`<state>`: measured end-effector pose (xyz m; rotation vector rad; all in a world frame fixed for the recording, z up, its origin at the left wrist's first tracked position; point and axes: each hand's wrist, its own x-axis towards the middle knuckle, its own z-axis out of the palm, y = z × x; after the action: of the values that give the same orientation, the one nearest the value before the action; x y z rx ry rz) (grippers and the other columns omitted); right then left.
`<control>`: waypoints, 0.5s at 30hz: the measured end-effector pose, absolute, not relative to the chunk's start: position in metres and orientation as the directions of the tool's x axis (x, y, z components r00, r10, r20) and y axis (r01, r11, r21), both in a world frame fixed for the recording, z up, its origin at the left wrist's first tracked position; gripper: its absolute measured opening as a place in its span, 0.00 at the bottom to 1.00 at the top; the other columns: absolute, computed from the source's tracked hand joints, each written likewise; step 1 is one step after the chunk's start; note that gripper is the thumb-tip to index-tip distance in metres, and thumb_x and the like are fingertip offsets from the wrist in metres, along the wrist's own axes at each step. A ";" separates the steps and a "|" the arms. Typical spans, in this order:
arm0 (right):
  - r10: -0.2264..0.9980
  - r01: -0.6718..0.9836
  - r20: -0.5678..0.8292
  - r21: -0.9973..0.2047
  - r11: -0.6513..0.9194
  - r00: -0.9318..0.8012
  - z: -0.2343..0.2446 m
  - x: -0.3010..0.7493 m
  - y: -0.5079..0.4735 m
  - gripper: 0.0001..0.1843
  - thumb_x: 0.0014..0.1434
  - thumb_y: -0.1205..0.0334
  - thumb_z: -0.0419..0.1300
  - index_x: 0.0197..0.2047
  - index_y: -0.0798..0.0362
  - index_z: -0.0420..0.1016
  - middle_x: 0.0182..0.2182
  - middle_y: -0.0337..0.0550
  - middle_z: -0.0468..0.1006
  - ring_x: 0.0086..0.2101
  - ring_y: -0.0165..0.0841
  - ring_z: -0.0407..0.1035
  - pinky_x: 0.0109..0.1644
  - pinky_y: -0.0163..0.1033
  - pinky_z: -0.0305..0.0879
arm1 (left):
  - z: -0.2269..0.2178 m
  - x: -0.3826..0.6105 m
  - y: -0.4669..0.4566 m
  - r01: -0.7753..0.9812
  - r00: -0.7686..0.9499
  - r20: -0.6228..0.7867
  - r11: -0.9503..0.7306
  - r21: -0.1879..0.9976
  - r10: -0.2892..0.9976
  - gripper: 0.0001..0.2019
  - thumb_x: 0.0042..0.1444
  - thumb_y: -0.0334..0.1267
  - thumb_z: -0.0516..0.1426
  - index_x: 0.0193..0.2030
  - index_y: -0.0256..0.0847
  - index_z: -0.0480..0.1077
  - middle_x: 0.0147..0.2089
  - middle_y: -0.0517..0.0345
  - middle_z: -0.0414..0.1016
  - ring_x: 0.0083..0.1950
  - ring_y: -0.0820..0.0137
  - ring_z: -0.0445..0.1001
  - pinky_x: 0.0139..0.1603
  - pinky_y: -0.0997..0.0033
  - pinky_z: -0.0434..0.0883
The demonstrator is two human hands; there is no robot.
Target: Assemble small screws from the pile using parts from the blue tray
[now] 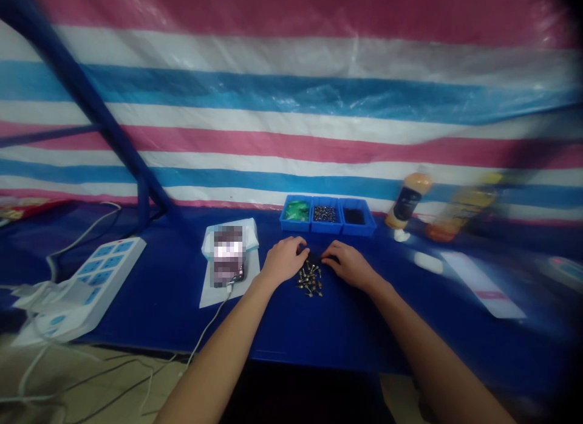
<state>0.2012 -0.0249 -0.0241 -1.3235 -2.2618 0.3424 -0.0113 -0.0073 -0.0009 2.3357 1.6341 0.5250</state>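
Note:
A small pile of brass-coloured metal pieces (310, 281), like little screws or fittings, lies on the blue table between my hands. My left hand (286, 258) is at the pile's upper left, fingers curled and thumb close to the index finger. Facing it from the right, my right hand (350, 263) has thumb and index finger drawn together near the top of the pile. Whatever either pinch holds is too small to make out. Just beyond stand three joined blue bins: one with green pieces (297, 210), one with small metal parts (325, 214), one with black bits (354, 217).
To the left, a phone (228, 254) with a charging cable lies on white packaging, beside a large white power strip (86, 290). On the right are two drink bottles, one amber (409, 199), a white oval object (428, 262) and a white card (483, 284). Striped sheeting hangs behind.

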 end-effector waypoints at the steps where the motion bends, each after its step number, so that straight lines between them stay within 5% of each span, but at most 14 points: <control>1: 0.869 0.742 0.293 -0.453 0.494 -0.399 -0.024 0.201 -0.025 0.06 0.62 0.62 0.58 0.40 0.49 0.77 0.39 0.43 0.75 0.39 0.33 0.71 0.45 0.38 0.64 | -0.001 -0.011 -0.007 0.850 0.312 0.155 -0.348 0.395 0.937 0.12 0.61 0.47 0.53 0.48 0.50 0.71 0.43 0.59 0.77 0.42 0.64 0.75 0.39 0.67 0.67; 9: 0.889 0.661 0.369 -0.601 0.450 -0.269 -0.021 0.203 -0.024 0.07 0.60 0.63 0.58 0.40 0.51 0.76 0.34 0.41 0.77 0.31 0.31 0.69 0.37 0.37 0.65 | -0.001 -0.012 -0.007 0.852 0.320 0.158 -0.357 0.384 0.934 0.13 0.61 0.47 0.52 0.49 0.49 0.71 0.43 0.58 0.76 0.42 0.64 0.74 0.39 0.67 0.67; 15: 0.890 0.572 0.425 -0.694 0.437 -0.164 -0.022 0.204 -0.021 0.15 0.64 0.62 0.50 0.51 0.51 0.72 0.41 0.45 0.78 0.38 0.34 0.73 0.45 0.41 0.67 | 0.001 -0.011 -0.008 0.843 0.324 0.160 -0.361 0.399 0.932 0.13 0.61 0.47 0.53 0.48 0.49 0.72 0.43 0.58 0.77 0.42 0.64 0.75 0.38 0.67 0.67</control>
<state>0.2044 -0.0209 -0.0224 -1.2426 -1.8544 0.4800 -0.0109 -0.0083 0.0013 2.3474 1.6103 0.5350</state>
